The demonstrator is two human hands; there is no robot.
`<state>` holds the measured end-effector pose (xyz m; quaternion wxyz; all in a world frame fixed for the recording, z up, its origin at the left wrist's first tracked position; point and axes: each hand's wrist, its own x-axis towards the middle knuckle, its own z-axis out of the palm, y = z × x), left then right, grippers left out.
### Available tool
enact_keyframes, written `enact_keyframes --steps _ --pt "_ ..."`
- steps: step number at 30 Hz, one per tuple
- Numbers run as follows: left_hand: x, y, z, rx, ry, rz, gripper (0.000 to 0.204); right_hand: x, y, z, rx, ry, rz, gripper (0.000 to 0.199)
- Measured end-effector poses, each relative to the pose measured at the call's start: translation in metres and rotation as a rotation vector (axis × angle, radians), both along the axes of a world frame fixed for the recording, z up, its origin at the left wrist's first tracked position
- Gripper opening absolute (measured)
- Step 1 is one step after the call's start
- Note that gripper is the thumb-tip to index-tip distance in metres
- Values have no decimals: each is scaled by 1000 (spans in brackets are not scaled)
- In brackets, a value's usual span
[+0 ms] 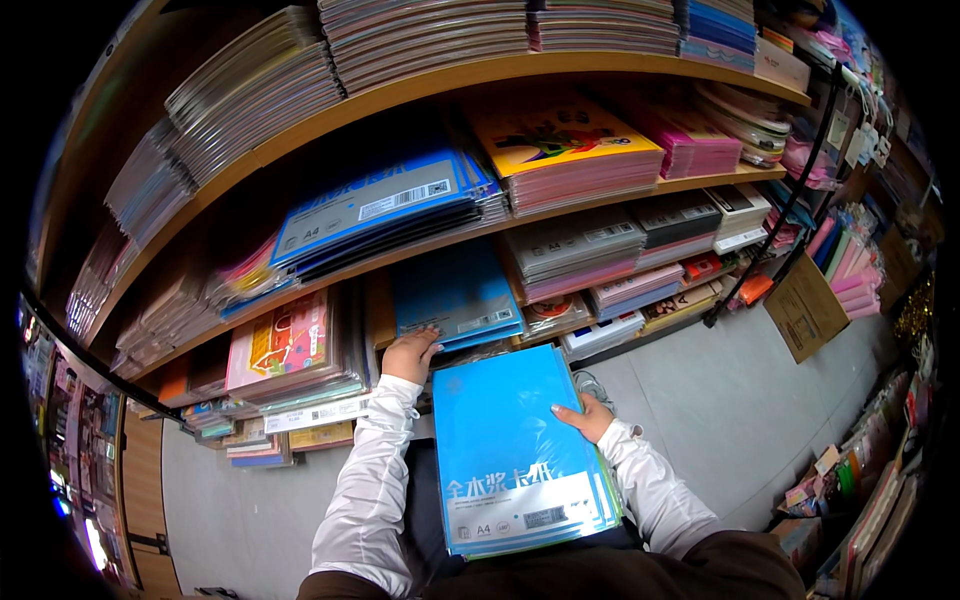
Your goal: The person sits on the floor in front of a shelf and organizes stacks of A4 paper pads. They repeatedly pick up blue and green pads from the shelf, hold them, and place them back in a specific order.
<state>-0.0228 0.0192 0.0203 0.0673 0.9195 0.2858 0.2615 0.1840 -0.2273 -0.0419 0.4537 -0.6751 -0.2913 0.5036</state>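
Observation:
A stack of blue paper packs (510,410) in clear wrapping rests tilted at my lap, a white and grey label band across its lower end. My right hand (588,417) grips its right edge, thumb on top and the other fingers hidden underneath. At the lower shelf, my left hand (410,354) lies with its fingers over the near left edge of another blue pack (450,285). That pack lies flat among the shelf's paper goods, and its far end is in shadow.
Above, a wooden shelf (560,68) carries several wrapped stacks. More blue packs (375,205) and yellow-covered packs (560,140) fill the middle shelf. Pink-covered packs (285,345) stand at lower left. On the grey floor (690,400), a cardboard box (803,308) sits at right, near a black post (775,225).

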Motion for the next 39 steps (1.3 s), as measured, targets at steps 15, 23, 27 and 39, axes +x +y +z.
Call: enact_keyframes --steps 15,23,27,39 --pt "-63 -166 39 135 -47 -117 29 -1 -2 -23 77 -37 -62 64" --pt "-111 -245 30 -192 98 -343 29 -1 -5 -14 54 36 -78 59" --pt "-110 -231 35 -513 76 -471 28 -2 -3 -17 95 61 -100 56" --pt "4 -46 12 76 173 152 47 6 -3 -6 32 51 -26 61"
